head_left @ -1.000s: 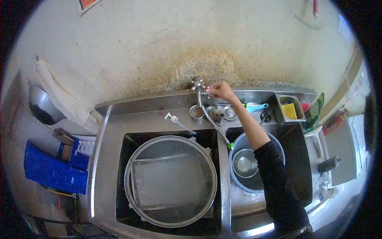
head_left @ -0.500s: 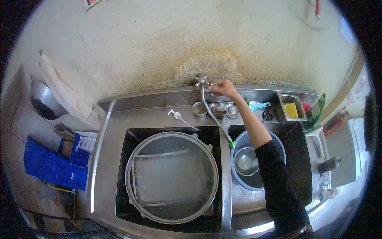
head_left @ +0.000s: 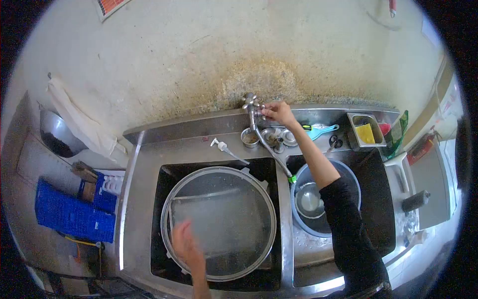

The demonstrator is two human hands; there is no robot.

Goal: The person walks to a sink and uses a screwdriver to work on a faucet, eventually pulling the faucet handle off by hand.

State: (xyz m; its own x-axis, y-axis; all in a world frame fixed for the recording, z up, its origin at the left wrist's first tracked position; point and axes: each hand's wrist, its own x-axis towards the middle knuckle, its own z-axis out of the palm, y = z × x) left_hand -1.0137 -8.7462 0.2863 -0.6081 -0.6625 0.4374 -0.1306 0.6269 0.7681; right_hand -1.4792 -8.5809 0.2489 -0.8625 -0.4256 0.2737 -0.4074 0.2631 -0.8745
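The sink (head_left: 281,219) is showing two basins. The L basin is holding a big round metal pan (head_left: 219,224) that's filling nearly the whole basin. A rectangular tray (head_left: 209,219) is lying inside it, apparently under water, tho the surface is hard to read. The R basin is holding a blue-grey tub (head_left: 304,225), & a small metal bowl (head_left: 308,199) is sitting inside that, w/ sth shiny at the bottom. The tap (head_left: 251,105) is sticking out of the back wall. Its long spout (head_left: 271,149) is slanting down, w/ the green tip hanging at the tub's rim, just beside the bowl. Behind the basins small metal cups (head_left: 250,138) are standing in a row on the ledge. The L-most is holding sth brownish; contents of the others are too small to tell. Further R a steel box (head_left: 351,130) is holding a yellow sponge (head_left: 366,133).

The R hand (head_left: 279,112), arm in a black sleeve stretching over the tub, is reaching up to the tap at the wall. Its fingers are curling in & pinching the tap's R-side handle, thumb & fingertips closing on it. The L hand (head_left: 185,243) is hovering over the near-L edge of the pan, blurred. Its fingers are looking loosely stretched w/ nothing in them, & can't tell if they're touching the rim.
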